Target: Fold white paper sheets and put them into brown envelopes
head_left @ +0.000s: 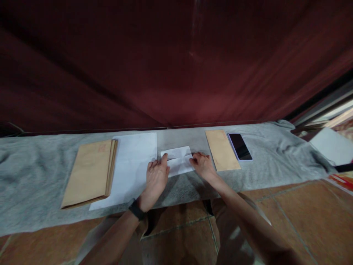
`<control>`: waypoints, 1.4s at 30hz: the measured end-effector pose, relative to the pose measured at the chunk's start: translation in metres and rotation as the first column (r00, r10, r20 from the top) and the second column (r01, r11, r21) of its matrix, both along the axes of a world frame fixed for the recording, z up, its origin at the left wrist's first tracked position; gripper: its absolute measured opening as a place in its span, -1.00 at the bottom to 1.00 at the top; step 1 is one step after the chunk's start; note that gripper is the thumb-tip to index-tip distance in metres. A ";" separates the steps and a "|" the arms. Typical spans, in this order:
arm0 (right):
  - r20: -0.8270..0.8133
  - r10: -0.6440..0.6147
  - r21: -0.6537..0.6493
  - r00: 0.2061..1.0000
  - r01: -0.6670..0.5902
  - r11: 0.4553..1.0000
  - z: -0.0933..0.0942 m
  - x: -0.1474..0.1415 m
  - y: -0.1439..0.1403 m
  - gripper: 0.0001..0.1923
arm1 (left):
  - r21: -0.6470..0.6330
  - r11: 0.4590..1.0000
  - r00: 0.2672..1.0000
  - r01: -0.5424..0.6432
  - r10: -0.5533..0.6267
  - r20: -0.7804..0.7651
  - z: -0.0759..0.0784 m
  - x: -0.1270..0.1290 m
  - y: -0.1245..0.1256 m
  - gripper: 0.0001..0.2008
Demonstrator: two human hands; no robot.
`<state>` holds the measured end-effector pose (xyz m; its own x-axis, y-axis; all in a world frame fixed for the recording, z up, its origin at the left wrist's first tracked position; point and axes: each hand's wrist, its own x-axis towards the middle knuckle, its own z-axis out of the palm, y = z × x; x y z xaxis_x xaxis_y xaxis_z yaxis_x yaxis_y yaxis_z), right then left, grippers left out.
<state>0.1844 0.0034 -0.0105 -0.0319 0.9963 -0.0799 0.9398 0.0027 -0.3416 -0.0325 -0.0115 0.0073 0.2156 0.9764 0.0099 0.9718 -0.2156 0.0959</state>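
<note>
A folded white sheet of paper (179, 160) lies on the grey cloth (33, 176) in front of me. My left hand (156, 176) rests at its left end with the forefinger pressing on the fold. My right hand (202, 165) presses on its right end with the fingertips. A black band sits on my left wrist.
A stack of brown envelopes (89, 173) lies at the left, partly on white sheets (132, 162). A single brown envelope (222, 149) and a dark phone (239, 146) lie at the right. A dark red curtain hangs behind. Tiled floor lies below the cloth's near edge.
</note>
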 end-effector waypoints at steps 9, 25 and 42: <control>0.015 -0.024 -0.007 1.000 0.024 1.000 -0.001 -0.004 0.005 -0.79 | 0.125 0.991 0.996 0.038 -0.047 0.072 0.000 0.000 0.005 -0.63; 0.018 -0.044 -0.035 0.999 0.045 0.998 0.003 -0.004 0.010 -0.76 | 0.110 0.930 0.917 0.352 -0.366 0.160 -0.006 0.020 -0.012 -0.76; 0.031 -0.079 -0.023 0.996 0.080 0.997 0.004 -0.007 0.012 -0.74 | 0.089 0.945 0.937 0.314 -0.324 0.131 -0.007 0.028 -0.017 -0.76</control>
<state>0.1774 0.0151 -0.0066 0.0499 0.9933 -0.1042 0.9466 -0.0803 -0.3122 -0.0047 -0.0288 0.0005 0.5075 0.8525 0.1252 0.8280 -0.5227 0.2031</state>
